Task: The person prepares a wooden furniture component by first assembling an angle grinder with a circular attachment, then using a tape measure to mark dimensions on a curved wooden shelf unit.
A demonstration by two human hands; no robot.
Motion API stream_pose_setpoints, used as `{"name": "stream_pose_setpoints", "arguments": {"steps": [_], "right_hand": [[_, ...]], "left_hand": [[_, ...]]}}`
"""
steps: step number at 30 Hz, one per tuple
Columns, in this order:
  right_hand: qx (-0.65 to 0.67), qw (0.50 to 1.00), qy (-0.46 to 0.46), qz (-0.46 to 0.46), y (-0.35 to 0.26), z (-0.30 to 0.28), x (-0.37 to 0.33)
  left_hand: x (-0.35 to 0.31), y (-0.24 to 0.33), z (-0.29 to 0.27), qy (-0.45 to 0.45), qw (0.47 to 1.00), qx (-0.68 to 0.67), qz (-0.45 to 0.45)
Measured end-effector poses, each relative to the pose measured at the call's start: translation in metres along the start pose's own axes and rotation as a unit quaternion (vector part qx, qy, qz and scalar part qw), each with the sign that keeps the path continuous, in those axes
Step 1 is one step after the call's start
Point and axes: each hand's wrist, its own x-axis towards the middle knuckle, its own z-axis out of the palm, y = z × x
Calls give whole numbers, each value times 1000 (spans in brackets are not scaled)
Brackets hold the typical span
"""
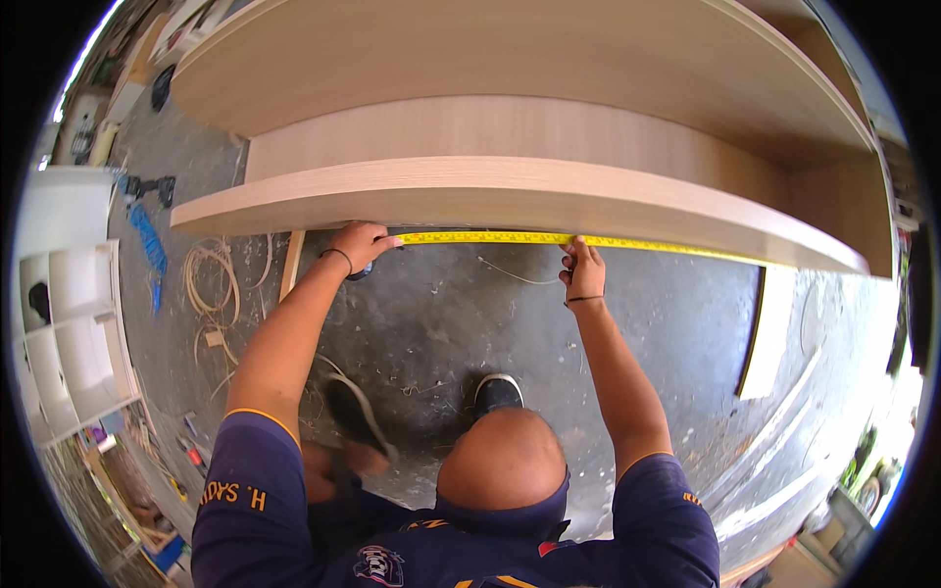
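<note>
A yellow tape measure blade (490, 237) runs out straight along the front lower edge of a light wood-grain cabinet (510, 181). My left hand (361, 245) is closed around the tape measure's case, and only a dark and bluish bit of it shows below the fingers. Further right, my right hand (583, 265) pinches the blade between thumb and fingers, just under the cabinet's edge. Past that hand the blade carries on toward the cabinet's right end, where its tip is hard to make out.
Coiled pale edging strip (211, 279) lies on the grey floor at left. Nearby are a cordless drill (152, 186) and a blue strap-like bundle (149, 240). A white shelf unit (78, 333) stands far left. Wooden supports (292, 265) and a pale board (767, 333) sit by the cabinet.
</note>
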Motion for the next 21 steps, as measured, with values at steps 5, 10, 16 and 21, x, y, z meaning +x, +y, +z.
{"name": "stream_pose_setpoints", "arguments": {"steps": [5,10,16,21], "right_hand": [[49,998,25,-31,7,17,6],[25,998,34,-51,10,18,13],[-16,998,55,-35,8,13,27],[-86,994,51,34,-10,11,35]], "left_hand": [[-9,-26,2,-2,999,-21,-48],[-31,-70,-24,-14,999,-3,-41],[-68,-138,-47,4,1000,-3,-29],[-109,-216,-59,9,998,-24,-64]]}}
